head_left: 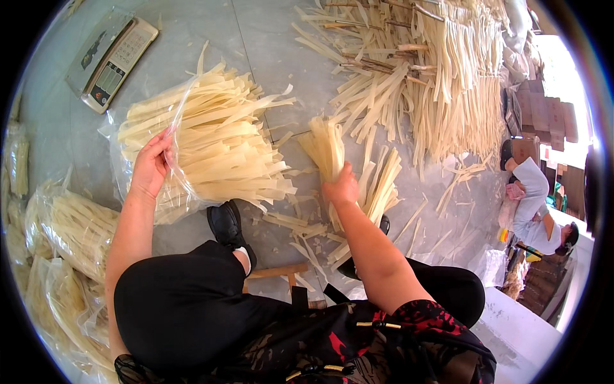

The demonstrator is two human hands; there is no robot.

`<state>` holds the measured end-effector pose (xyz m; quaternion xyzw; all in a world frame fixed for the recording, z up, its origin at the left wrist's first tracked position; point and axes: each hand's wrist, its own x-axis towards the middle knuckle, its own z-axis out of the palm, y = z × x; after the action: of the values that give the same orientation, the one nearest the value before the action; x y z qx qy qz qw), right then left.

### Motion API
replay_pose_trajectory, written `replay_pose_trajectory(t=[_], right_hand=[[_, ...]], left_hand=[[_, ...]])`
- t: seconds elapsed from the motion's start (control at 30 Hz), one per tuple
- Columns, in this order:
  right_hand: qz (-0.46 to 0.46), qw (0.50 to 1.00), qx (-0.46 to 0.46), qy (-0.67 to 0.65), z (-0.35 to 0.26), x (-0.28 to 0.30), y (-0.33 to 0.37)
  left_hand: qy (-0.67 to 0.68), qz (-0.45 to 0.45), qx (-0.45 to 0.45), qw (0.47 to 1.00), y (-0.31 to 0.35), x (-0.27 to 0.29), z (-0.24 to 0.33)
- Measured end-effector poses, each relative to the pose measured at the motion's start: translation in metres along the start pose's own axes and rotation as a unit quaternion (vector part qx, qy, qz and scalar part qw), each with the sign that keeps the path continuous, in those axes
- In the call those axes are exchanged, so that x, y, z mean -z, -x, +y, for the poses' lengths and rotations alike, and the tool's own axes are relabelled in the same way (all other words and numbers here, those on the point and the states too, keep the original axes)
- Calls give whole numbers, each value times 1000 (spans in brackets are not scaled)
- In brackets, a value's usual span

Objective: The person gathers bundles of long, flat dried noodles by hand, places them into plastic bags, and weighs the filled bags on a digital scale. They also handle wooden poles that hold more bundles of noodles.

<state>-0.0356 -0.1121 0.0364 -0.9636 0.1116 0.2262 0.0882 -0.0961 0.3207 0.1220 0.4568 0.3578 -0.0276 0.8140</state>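
I have the left hand [150, 168] at the mouth of the clear plastic bag [185, 160], fingers closed on its upper film edge so the opening stays lifted over the pale flat strips [217, 144] already lying inside it. The right hand [341, 187] is wrapped tight around a fresh bundle of strips [325, 147], gripping it near the lower end so the top fans upward; it stands just right of the bag, over the scattered strips on the grey floor [268, 38]. To do this well, I judge the bundle should be squared up first, ends level, then laid in parallel to the strips in the bag, not crosswise, since these thin pieces look brittle and would likely snap if forced. I would keep the film pulled high and taut with the left hand so no strip catches the edge. The scale [110, 59] sits well apart at the upper left, and filled bags [70, 230] lie along my left side. The big heap of strips [441, 70] is at the upper right, and another person [537, 211] crouches beyond it at the far right.
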Motion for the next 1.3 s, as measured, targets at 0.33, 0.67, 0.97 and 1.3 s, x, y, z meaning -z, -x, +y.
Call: replay_pose_trajectory(t=[0.33,0.67,0.97,1.3], right_hand=[[-10,992,79,-102,12,55,1],[-60,890,391,-228,-157,174,48],[-141,845,464,224,-213,114,41],[-90,777,579,232,-299,94,59]], left_hand=[[-9,10,3,1000,5,-6,-3],[-35,7,11,999,8,-6,4],[-94,-18,-188,977,37,-35,9],[-196,-7,-218,956,57,-63,18]])
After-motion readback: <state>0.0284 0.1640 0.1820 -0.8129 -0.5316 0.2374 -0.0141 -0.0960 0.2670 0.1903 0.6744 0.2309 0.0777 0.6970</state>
